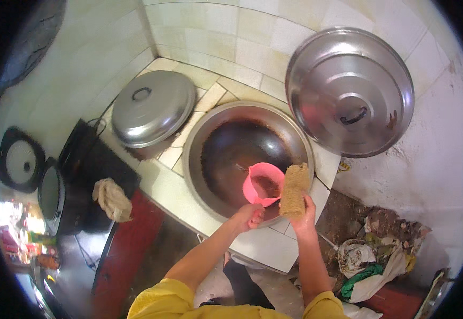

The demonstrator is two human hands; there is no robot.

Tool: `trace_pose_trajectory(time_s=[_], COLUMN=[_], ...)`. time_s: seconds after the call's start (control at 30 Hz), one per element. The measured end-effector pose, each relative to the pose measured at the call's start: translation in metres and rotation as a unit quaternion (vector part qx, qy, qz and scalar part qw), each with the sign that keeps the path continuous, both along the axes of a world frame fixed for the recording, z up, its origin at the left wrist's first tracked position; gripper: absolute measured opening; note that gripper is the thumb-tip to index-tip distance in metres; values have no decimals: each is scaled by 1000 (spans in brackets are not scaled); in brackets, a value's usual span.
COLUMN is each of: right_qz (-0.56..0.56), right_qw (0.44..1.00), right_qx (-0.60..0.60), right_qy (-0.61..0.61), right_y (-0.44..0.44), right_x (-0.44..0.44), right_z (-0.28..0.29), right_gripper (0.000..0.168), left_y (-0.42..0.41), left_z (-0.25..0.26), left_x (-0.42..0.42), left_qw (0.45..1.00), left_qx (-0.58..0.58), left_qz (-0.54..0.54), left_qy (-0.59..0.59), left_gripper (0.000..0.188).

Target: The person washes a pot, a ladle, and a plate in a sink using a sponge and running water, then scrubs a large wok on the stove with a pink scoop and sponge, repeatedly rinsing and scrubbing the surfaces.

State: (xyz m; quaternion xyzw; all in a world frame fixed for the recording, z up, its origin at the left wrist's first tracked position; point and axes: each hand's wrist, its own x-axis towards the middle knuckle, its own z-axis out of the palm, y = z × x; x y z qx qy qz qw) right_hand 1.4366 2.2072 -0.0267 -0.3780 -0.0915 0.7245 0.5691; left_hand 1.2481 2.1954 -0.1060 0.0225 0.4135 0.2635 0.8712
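Note:
My left hand grips the handle of a pink plastic ladle, which has some brownish liquid inside. The ladle hangs over a large wok set into a tiled stove top. Dark brown staining covers the wok's inner wall, and liquid seems to lie at its bottom. In my right hand is a tan, fibrous scrubber, probably a loofah, held upright just right of the ladle. Its edge overlaps the ladle's rim in view; whether they touch I cannot tell.
A domed metal lid covers a second pot at the back left. A big metal lid leans on the wall at right. Left stands a black surface with a crumpled cloth. Sacks and rubbish lie on the floor at right.

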Motion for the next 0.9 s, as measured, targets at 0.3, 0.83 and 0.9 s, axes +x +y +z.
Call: trace_pose_trajectory(time_s=[0.3,0.83,0.9], right_qz=[265,469,397], right_qw=[932,-213,-267], right_qx=[203,831,856], right_qy=[-138,-207,-194], right_y=[-84,-604,-683], right_x=[-86,-423,-440], right_z=[135,139,150], right_gripper=[50,15,16], left_y=[-220,-773,-819], left_z=[152,195,193], left_x=[-72,-76,-82], left_qw=[969,713,667], left_qx=[208,51,47], left_qz=[79,666,718], left_qy=[105,214,193], left_gripper=[39,19,18])
